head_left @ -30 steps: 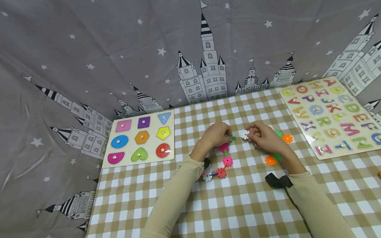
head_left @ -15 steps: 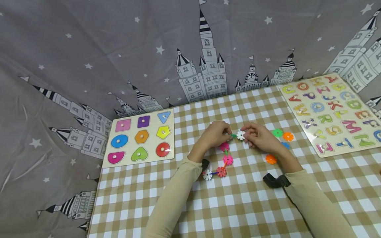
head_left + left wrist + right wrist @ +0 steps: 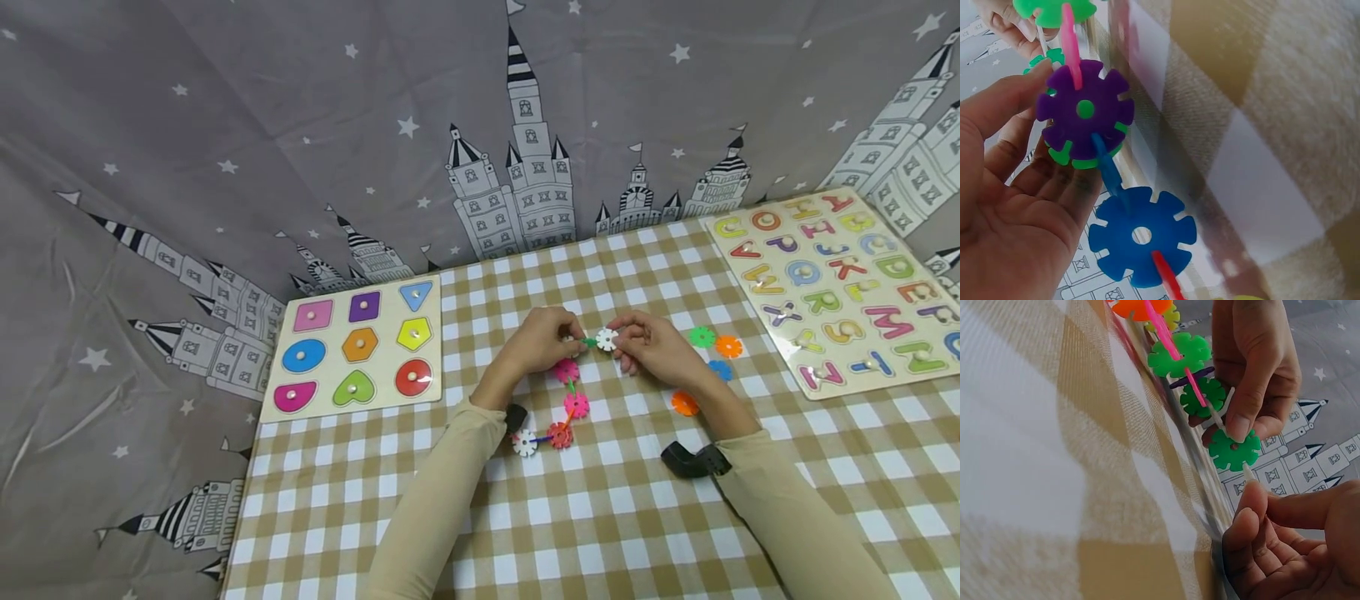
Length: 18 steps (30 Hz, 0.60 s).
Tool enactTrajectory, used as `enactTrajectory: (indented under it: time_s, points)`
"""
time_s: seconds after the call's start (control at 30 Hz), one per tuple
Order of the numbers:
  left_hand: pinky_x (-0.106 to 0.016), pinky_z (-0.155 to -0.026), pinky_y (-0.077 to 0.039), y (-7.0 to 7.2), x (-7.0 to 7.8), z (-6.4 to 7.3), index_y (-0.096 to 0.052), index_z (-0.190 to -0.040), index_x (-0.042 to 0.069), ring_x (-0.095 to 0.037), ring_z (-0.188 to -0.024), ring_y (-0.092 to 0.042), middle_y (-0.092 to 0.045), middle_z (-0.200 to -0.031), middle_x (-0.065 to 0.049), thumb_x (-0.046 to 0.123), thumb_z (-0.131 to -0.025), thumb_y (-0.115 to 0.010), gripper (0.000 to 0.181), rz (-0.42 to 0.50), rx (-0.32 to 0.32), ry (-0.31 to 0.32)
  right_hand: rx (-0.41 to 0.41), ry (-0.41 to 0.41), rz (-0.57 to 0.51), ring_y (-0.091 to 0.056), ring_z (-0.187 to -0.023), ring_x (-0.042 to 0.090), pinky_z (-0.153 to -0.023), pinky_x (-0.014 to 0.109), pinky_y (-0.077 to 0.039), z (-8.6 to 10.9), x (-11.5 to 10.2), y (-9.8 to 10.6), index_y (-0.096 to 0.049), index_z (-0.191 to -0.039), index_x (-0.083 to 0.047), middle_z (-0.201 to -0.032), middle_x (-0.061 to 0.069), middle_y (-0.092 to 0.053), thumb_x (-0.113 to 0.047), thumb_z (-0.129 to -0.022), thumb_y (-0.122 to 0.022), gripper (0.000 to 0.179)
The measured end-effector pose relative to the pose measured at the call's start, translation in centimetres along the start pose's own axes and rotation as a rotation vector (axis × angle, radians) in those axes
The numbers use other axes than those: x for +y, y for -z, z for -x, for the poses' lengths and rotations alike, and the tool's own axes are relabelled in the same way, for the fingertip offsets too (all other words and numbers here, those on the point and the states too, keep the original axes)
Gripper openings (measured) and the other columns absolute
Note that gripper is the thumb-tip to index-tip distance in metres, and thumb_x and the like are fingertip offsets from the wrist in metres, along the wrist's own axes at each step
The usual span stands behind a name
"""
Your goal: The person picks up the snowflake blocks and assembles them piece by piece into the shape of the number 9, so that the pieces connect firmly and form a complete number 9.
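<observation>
My left hand [image 3: 542,340] pinches a green notched plastic disc [image 3: 1234,451] between thumb and fingers, at the far end of a chain of interlocking discs. My right hand [image 3: 654,347] holds a white notched disc [image 3: 607,339] by its edge. Seen edge-on in the right wrist view, this white disc meets the rim of the green one. Slotted together at right angles, the chain runs toward me through a pink disc [image 3: 576,406], a red disc [image 3: 560,435] and a white disc [image 3: 525,443]. A purple disc [image 3: 1075,119] and a blue disc [image 3: 1116,231] hang beside my left fingers; my forearm hides part of the chain.
Right of my right hand lie loose discs: green [image 3: 702,337], orange [image 3: 729,346], blue [image 3: 721,370] and another orange disc [image 3: 685,403]. A shape puzzle board [image 3: 390,396] lies at the left, a letter puzzle board [image 3: 787,333] at the right. A printed grey curtain [image 3: 337,150] borders the checked tablecloth [image 3: 570,517].
My right hand has moved left, bringing the white disc against the green one. This uncovered the loose blue disc. My left hand has barely moved.
</observation>
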<state>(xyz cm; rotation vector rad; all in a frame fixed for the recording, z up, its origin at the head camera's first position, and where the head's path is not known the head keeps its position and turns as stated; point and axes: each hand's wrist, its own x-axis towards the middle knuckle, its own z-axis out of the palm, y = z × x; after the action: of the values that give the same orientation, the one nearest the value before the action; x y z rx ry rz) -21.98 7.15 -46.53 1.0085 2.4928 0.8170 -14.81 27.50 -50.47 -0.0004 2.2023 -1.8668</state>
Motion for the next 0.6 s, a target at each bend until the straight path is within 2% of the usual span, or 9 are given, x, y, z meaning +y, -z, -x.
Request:
enactTrajectory:
  time_s: [0.17, 0.4, 0.6]
  points:
    - [-0.018, -0.069, -0.045, -0.1, -0.22, 0.13, -0.073, -0.088, 0.009, -0.007, -0.074, -0.057, -0.071, -0.088, -0.002, 0.016, -0.087, -0.074, 0.007, 0.058, 0.007, 0.011, -0.002, -0.007, -0.025, -0.058, -0.06, 0.01, -0.057, 0.025, -0.053, 0.11, -0.11, -0.03, -0.047, -0.125, 0.009, -0.083, 0.016, -0.062, -0.006, -0.099, -0.054, 0.031]
    - [-0.017, -0.067, -0.044, 0.04, -0.19, 0.14, -0.072, -0.089, 0.007, -0.007, -0.072, -0.055, -0.07, -0.088, -0.003, 0.014, -0.089, -0.072, 0.007, 0.079, 0.001, 0.035, -0.032, -0.026, -0.07, -0.059, -0.064, 0.01, -0.06, 0.024, -0.054, 0.02, -0.14, 0.15, -0.046, -0.131, 0.009, -0.087, 0.015, -0.064, -0.006, -0.098, -0.056, 0.037]
    - [-0.017, -0.066, -0.043, 0.01, -0.17, 0.16, -0.071, -0.089, 0.007, -0.007, -0.072, -0.054, -0.069, -0.088, -0.004, 0.015, -0.09, -0.071, 0.008, 0.067, -0.004, 0.041, -0.025, -0.037, -0.088, -0.059, -0.065, 0.01, -0.061, 0.024, -0.055, 0.02, -0.08, 0.22, -0.046, -0.131, 0.01, -0.089, 0.014, -0.065, -0.004, -0.099, -0.054, 0.036]
